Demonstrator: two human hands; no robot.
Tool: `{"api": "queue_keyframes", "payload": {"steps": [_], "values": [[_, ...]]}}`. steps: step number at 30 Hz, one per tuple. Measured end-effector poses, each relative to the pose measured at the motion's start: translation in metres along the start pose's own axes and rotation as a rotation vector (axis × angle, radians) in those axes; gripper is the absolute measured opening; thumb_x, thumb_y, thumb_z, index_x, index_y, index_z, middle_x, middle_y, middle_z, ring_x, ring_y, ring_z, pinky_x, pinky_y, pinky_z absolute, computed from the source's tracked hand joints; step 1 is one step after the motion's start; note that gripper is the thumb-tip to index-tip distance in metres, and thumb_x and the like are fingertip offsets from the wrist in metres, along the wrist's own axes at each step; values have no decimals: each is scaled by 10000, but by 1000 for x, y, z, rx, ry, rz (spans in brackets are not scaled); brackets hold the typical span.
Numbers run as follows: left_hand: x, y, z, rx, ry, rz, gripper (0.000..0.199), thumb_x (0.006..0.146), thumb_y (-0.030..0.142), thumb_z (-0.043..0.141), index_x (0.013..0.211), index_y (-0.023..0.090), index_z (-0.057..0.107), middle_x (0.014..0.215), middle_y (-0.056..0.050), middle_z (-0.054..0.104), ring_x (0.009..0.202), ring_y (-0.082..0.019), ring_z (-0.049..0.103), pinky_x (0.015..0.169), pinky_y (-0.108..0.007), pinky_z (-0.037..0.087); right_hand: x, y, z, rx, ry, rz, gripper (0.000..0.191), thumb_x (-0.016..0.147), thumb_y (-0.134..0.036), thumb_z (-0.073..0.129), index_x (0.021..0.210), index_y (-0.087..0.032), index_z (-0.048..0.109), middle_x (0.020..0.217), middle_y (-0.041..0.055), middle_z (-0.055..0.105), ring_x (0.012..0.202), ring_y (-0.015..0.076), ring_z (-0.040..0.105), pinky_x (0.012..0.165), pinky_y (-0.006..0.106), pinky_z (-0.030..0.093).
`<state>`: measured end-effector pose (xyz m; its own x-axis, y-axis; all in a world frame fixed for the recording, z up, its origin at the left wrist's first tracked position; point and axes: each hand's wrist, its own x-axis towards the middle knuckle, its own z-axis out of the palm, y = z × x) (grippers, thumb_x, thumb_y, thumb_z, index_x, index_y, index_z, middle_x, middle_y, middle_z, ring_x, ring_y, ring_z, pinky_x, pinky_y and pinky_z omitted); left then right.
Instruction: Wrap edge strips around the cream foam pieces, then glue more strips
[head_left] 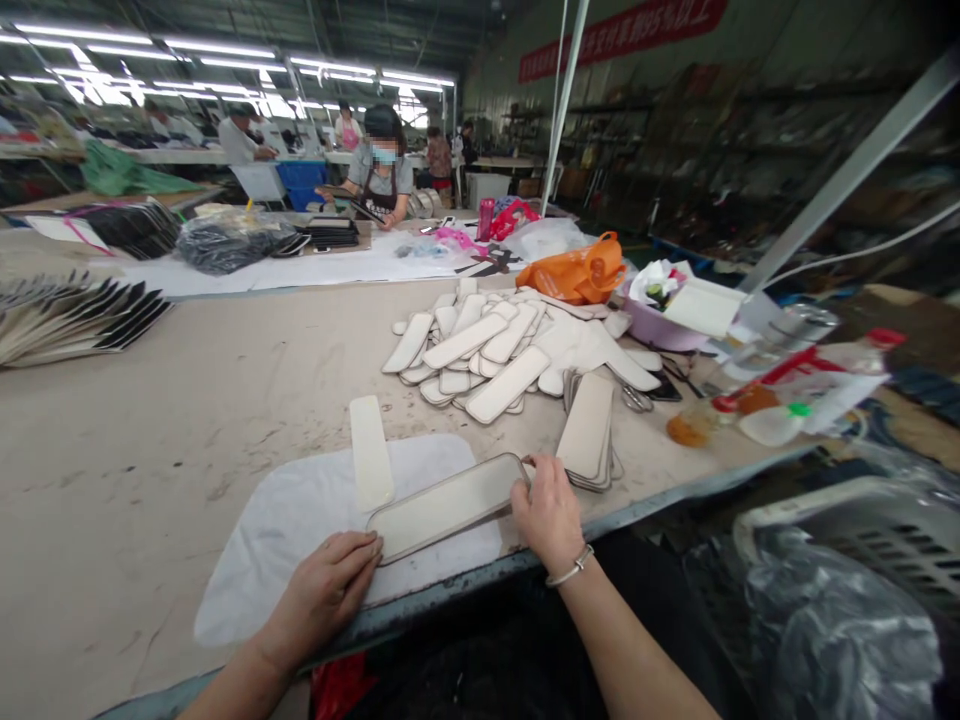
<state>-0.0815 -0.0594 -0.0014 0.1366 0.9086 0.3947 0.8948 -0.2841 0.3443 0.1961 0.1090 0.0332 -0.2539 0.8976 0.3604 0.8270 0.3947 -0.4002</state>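
Observation:
A long pale panel with a dark rim [450, 506] lies slanted between my hands near the table's front edge. My left hand [330, 585] grips its left end, fingers together. At its right end, my right hand [549, 510], with a bracelet at the wrist, pinches the rim. Under the panel is a white sheet [285, 530]. A smaller cream strip [371, 455] rests on that sheet, just beyond the panel. A neat stack of panels [589, 430] stands right of my right hand. Farther back is a loose heap of similar panels [487, 345].
An orange bag [574, 272], a purple basin [664, 325] and bottles [776, 425] line the right side. Fanned pieces [75, 320] lie at the left. Across the table a masked person [382, 175] handles dark pieces. A plastic crate [870, 520] stands at the lower right.

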Motion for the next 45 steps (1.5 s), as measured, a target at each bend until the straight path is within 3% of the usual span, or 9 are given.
{"api": "queue_keyframes", "payload": {"steps": [5, 10, 13, 16, 23, 30, 34, 39, 45], "values": [[0, -2, 1, 14, -9, 12, 219, 841, 233, 520, 1012, 199, 652, 1000, -69, 649, 926, -177, 615, 839, -289, 525, 5, 2, 0, 27, 33, 61, 635, 824, -237, 427, 1372, 6, 216, 1349, 218, 381, 1233, 268, 377, 1010, 387, 354], [1, -2, 1, 30, 1, 35, 222, 840, 259, 530, 1011, 195, 657, 996, -75, 652, 923, -177, 621, 833, -271, 531, -25, -49, 3, 189, -326, -503, 605, 888, -363, 378, 1415, -116, 209, 1461, 101, 271, 1355, 202, 180, 1102, 391, 204], [2, -2, 0, 39, 1, 39, 229, 844, 286, 526, 1005, 195, 661, 989, -76, 656, 915, -177, 627, 824, -265, 535, -41, -70, 14, 214, -519, -663, 651, 883, -497, 357, 1418, -156, 214, 1481, 60, 229, 1369, 189, 121, 1122, 407, 107], [3, -1, -1, 45, -10, 39, 233, 845, 297, 525, 1007, 202, 664, 988, -71, 660, 914, -178, 629, 826, -268, 537, -40, -59, 20, 163, -583, -571, 688, 875, -571, 303, 1414, -149, 232, 1481, 63, 221, 1369, 182, 123, 1122, 397, 61], [3, -1, 2, -27, 1, -56, 211, 826, 276, 546, 977, 211, 678, 980, -65, 662, 910, -179, 633, 837, -294, 536, -16, 9, 12, -65, -539, -243, 738, 866, -618, 220, 1421, -131, 215, 1488, 65, 179, 1371, 210, 119, 1112, 415, 87], [7, 2, -20, -189, -9, -423, 245, 846, 328, 503, 955, 184, 669, 907, -54, 698, 820, -172, 662, 708, -278, 566, -23, 19, 25, -127, -447, -240, 741, 866, -608, 235, 1408, -103, 249, 1478, 83, 204, 1366, 249, 133, 1105, 460, 88], [21, 22, -19, 10, 85, -272, 271, 860, 293, 478, 1036, 170, 643, 1099, -102, 640, 1043, -214, 586, 885, -367, 506, -24, 22, 30, -101, -409, -257, 717, 864, -583, 289, 1396, -103, 285, 1469, 96, 235, 1361, 255, 151, 1101, 470, 100], [31, 48, 5, 215, -285, -51, 584, 869, 384, 451, 1380, 128, 327, 1462, -133, 271, 1362, -292, 179, 1080, -482, 274, -24, 24, 29, -78, -410, -242, 700, 862, -565, 321, 1394, -110, 296, 1463, 102, 252, 1358, 251, 165, 1098, 464, 108], [26, 50, 8, 240, -510, -18, 748, 883, 489, 381, 1445, 146, 26, 1501, -140, 87, 1376, -287, 67, 1106, -478, 183, -22, 19, 29, -13, -344, -190, 648, 870, -510, 363, 1361, -87, 359, 1435, 149, 309, 1335, 256, 230, 1093, 445, 124]]}}
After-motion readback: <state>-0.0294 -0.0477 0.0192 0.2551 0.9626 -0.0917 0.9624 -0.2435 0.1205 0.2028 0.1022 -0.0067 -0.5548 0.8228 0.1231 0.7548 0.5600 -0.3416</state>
